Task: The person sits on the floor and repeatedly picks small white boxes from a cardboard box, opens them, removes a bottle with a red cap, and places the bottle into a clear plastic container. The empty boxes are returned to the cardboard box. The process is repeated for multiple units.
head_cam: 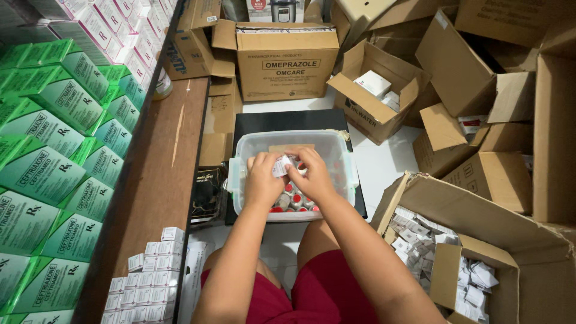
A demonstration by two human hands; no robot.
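Both of my hands are over a clear plastic tub [336, 150] that rests on a black surface [288, 121] in front of my knees. My left hand [263, 179] and my right hand [312, 175] pinch the same small white folded paper [281, 165] between their fingertips. Under my hands, the tub holds several small glass vials with red caps [294, 201]. My palms hide part of the vials.
Green and white medicine boxes [54, 150] fill the shelf at left above a brown wooden ledge [162, 174]. Small white boxes [144, 288] are stacked at lower left. Open cardboard cartons [282, 60] crowd the back and right; one carton [480, 252] holds white folded papers.
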